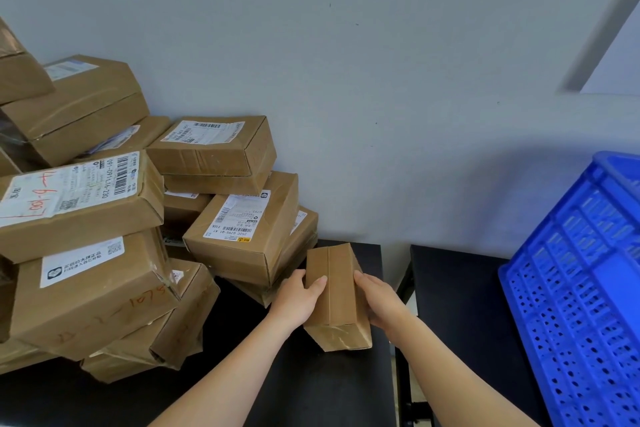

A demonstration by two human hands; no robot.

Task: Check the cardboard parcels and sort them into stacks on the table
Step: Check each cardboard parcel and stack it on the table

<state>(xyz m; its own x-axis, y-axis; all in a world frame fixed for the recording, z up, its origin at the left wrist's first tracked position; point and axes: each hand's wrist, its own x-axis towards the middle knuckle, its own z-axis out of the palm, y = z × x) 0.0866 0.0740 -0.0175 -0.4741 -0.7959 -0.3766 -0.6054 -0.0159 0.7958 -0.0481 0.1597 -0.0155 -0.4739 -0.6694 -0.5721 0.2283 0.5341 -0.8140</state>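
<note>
A small plain cardboard parcel (pixel 337 295) is held between both hands over the right part of the black table (pixel 304 388). My left hand (pixel 298 302) grips its left side, thumb on the top face. My right hand (pixel 379 302) grips its right side. The parcel shows a taped seam and no label on the faces I see. To the left a loose pile of taped cardboard parcels (pixel 104 218) with white shipping labels leans against the wall, the nearest labelled one (pixel 242 229) just left of the held parcel.
A blue perforated plastic crate (pixel 581 288) stands at the right on a second black table (pixel 453 288). A narrow gap separates the two tables. The grey wall (pixel 346 45) runs close behind everything.
</note>
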